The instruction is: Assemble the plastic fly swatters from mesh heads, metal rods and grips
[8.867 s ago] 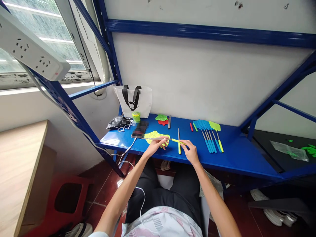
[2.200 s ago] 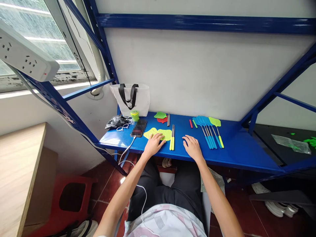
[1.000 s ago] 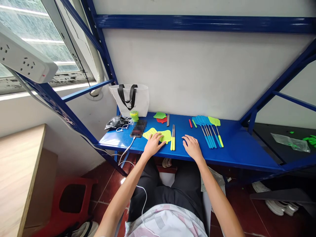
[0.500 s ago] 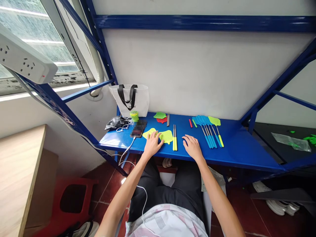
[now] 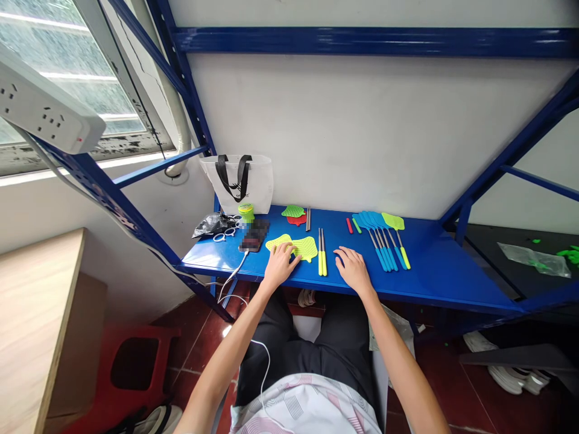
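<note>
My left hand (image 5: 280,263) rests over two yellow-green perforated swatter heads (image 5: 304,248) at the front of the blue table, its fingers apart and lying on them. Just right of the heads lie two metal rods with yellow handles (image 5: 322,260), side by side. Flat on the table, fingers spread, my right hand (image 5: 350,264) holds nothing. Farther right is a row of several blue swatters (image 5: 380,247), with a yellow-green swatter (image 5: 398,235) at its right end. A red grip (image 5: 349,226) and a green grip (image 5: 357,226) lie left of that row.
On the blue table (image 5: 434,259), a green head (image 5: 293,211), a red head (image 5: 297,220) and metal rods (image 5: 308,219) lie at the back. At the left are a white bag (image 5: 257,184), green tub (image 5: 246,212), phone (image 5: 254,235) with cable, scissors (image 5: 226,234) and black plastic (image 5: 211,225).
The left yellow-green head has shifted slightly right under my left hand, overlapping the other more closely. My right hand has hardly moved.
</note>
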Motion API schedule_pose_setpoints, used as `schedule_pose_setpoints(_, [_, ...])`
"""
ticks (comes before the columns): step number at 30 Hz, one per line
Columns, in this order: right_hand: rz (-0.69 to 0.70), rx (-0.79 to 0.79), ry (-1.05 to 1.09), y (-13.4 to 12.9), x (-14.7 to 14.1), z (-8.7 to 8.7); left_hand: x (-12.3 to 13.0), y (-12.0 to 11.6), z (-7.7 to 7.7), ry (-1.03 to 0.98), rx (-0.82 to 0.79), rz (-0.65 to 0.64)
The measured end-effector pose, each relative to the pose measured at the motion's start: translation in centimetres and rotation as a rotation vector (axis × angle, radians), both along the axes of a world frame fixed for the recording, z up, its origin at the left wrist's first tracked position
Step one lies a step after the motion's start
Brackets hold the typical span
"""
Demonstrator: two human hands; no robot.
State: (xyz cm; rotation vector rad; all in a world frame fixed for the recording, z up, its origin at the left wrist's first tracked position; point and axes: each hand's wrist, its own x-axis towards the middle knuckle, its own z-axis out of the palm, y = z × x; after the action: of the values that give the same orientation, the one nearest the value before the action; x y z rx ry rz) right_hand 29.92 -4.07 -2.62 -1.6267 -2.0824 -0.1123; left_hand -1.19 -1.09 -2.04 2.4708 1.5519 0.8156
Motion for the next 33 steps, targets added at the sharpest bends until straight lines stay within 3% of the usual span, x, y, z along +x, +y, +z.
schedule_pose_setpoints(14, [0.014, -0.017, 0.028, -0.1, 0.0, 0.6, -0.1, 0.2, 0.1, -0.031, 0.010, -0.074])
schedule_pose_setpoints(19, [0.198, -0.027, 0.087, -1.0, -1.5, 1.9, 0.0, 0.1, -0.1, -0.113, -0.028, -0.018])
schedule_pose_setpoints(24, [0.305, -0.077, 0.001, -2.1, -3.9, 2.4, 0.3, -0.3, 0.3, -0.080, 0.018, 0.025])
schedule_pose_setpoints(27, [0.273, -0.064, -0.004, -2.2, -4.3, 2.4, 0.4, -0.3, 0.2, -0.043, 0.012, 0.052])
schedule_pose_setpoints(33, [0.053, 0.079, 0.093, -1.8, -3.4, 1.9, -0.1, 0.5, -0.7, -0.097, 0.004, 0.053])
